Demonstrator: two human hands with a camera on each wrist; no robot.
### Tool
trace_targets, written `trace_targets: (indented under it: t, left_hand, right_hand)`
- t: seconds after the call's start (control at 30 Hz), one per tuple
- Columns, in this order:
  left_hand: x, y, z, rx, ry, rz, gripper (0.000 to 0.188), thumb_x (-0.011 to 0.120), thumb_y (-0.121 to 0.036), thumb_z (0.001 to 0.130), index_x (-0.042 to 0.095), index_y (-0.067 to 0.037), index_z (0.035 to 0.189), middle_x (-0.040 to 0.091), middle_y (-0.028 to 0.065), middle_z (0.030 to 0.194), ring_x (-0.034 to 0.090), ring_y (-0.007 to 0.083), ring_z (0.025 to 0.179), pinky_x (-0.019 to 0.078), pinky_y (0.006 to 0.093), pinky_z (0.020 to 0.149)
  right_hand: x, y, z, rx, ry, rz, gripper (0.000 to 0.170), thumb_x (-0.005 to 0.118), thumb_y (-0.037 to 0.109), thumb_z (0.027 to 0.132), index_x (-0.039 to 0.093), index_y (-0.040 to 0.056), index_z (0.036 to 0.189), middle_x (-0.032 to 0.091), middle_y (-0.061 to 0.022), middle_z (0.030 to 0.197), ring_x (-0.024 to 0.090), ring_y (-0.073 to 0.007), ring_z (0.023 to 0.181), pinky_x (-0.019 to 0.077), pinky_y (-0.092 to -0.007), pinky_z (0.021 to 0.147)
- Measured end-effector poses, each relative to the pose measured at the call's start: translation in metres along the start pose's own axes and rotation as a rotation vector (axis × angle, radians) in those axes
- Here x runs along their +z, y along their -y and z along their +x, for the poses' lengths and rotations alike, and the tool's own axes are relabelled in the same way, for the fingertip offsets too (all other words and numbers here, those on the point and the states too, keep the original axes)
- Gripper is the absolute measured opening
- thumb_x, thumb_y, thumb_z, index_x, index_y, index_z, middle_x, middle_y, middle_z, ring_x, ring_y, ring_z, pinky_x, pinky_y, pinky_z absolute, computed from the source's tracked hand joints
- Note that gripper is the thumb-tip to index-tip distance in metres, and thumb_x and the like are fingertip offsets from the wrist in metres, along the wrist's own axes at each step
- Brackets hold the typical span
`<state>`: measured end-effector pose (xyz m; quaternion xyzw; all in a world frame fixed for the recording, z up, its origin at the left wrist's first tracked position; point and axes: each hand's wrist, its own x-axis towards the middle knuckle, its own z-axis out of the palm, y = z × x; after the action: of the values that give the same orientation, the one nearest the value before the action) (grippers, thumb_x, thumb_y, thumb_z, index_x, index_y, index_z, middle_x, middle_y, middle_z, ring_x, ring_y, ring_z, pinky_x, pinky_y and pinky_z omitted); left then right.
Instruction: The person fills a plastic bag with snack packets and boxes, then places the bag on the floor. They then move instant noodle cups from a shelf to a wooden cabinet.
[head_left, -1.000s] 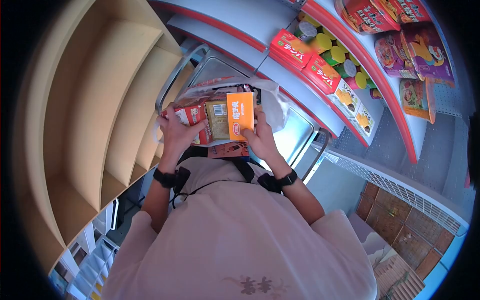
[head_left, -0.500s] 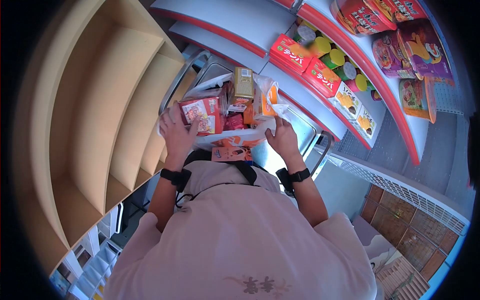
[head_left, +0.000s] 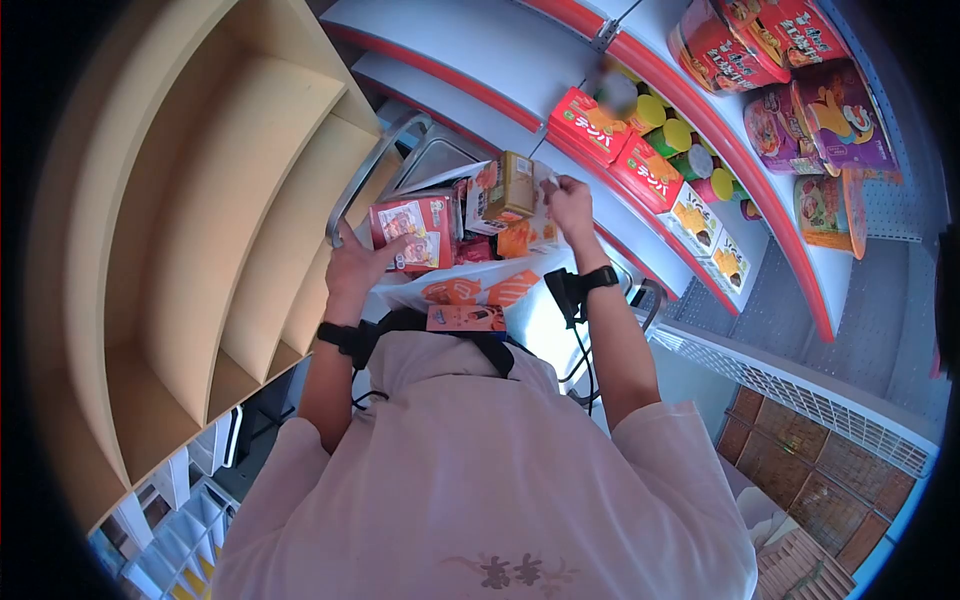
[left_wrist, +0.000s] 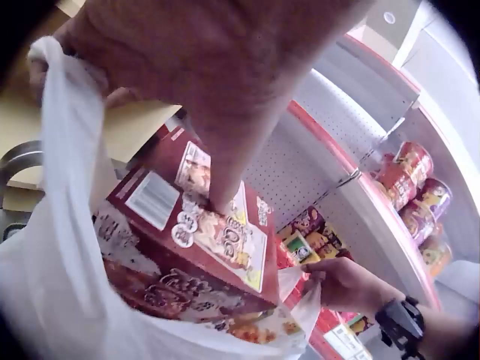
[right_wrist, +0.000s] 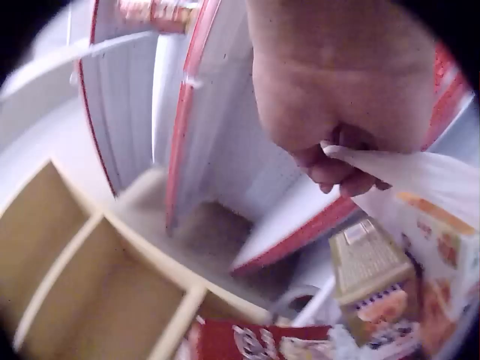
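Observation:
A white plastic bag with orange print stands full of packaged snacks. My right hand pinches its right edge; the gathered plastic shows between the fingers in the right wrist view. My left hand is at the left side, with the bag's handle over its fingers. The left thumb rests on a red snack box inside the bag. Beside that box a gold carton stands upright, close to the right hand. Other packets lie deeper, partly hidden by the boxes.
The bag sits on a metal cart with a tubular handle. Wooden shelving rises on the left. Red-edged store shelves on the right hold red biscuit boxes, canisters and noodle cups. A pinkish box lies near the waist.
The right hand let go of an orange box, now lower in the bag, then took the bag's right edge and moved up and away. The left hand stayed by the red box.

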<state>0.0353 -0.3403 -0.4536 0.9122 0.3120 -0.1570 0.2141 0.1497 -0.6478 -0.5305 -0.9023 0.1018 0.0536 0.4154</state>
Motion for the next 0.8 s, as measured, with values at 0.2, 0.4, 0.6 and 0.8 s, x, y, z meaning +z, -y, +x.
trace_targets:
  t: [0.2, 0.4, 0.6, 0.8]
  left_hand:
    - [-0.055, 0.005, 0.021, 0.25, -0.056, -0.608, 0.039, 0.074, -0.019, 0.078, 0.056, 0.0, 0.107, 0.066, 0.0168, 0.077, 0.065, 0.018, 0.066, 0.0489, 0.0295, 0.059]
    - [-0.101, 0.02, -0.021, 0.465, -0.221, -0.781, 0.024, 0.056, -0.004, 0.09, 0.056, -0.003, 0.114, 0.068, 0.0063, 0.075, 0.058, 0.009, 0.062, 0.0448, 0.0237, 0.054]
    - [-0.088, 0.038, -0.033, 0.367, 0.168, -0.864, 0.03, 0.054, -0.001, 0.09, 0.054, -0.004, 0.119, 0.07, 0.0094, 0.087, 0.055, 0.0064, 0.06, 0.0389, 0.0175, 0.043]
    - [-0.088, 0.028, -0.041, 0.398, 0.301, -0.942, 0.041, 0.055, 0.001, 0.087, 0.049, -0.005, 0.127, 0.069, 0.0114, 0.1, 0.056, 0.0064, 0.059, 0.0365, 0.016, 0.039]
  right_hand:
    - [-0.092, 0.096, -0.027, -0.013, 0.285, 0.898, 0.017, 0.056, 0.003, 0.087, 0.066, -0.0073, 0.095, 0.047, 0.0002, 0.057, 0.047, -0.0117, 0.062, 0.0392, -0.0252, 0.068]
    - [-0.123, 0.079, -0.063, -0.185, 0.289, 1.065, 0.015, 0.058, 0.0, 0.082, 0.066, -0.0066, 0.093, 0.06, -0.0069, 0.071, 0.053, -0.0133, 0.064, 0.0427, -0.0246, 0.068]
    - [-0.107, 0.029, -0.127, -0.356, -0.447, 0.071, 0.025, 0.062, 0.005, 0.076, 0.057, -0.0029, 0.099, 0.061, -0.0136, 0.092, 0.06, -0.0185, 0.084, 0.0487, -0.0326, 0.074]
    - [0.007, -0.122, -0.164, 0.778, 0.84, 0.428, 0.049, 0.057, 0.046, 0.085, 0.058, 0.0053, 0.113, 0.061, -0.0115, 0.103, 0.059, -0.0224, 0.095, 0.0505, -0.0379, 0.078]
